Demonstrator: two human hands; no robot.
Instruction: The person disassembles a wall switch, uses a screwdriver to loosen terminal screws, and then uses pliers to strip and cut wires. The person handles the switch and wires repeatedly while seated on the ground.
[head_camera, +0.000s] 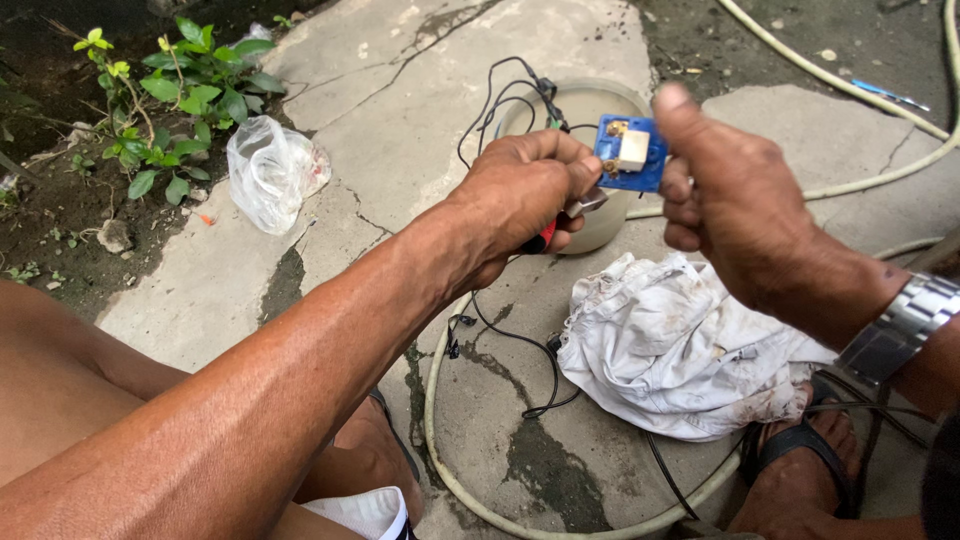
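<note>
Above the cracked concrete floor (400, 110) we hold a small blue board (630, 153) between our 2 hands. Our right hand (735, 205) pinches the board at its right edge, thumb up along the side and fingers curled behind it. A pale square part and a brass-coloured bit sit on the board's face. Our left hand (525, 190) is closed around a tool (560, 222) with a red grip and a metal tip; the tip sits just below the board, and we cannot tell whether it touches. A steel watch (900, 325) is on our right wrist.

Behind the board stands a round beige pot (590, 230), mostly hidden by our hands. Thin black wires (500, 95) loop from the board over the pot's rim and trail down across the concrete toward our feet. A crumpled, stained white cloth (670, 345) lies on the floor just below our right hand. A pale hose (440, 440) curves around the cloth and wires, and another run of it crosses the upper right. A clear plastic bag (270, 172) lies well apart to the left, near green plants (190, 85) growing in the soil. Our right foot in a black sandal (800, 445) rests beside the cloth.
</note>
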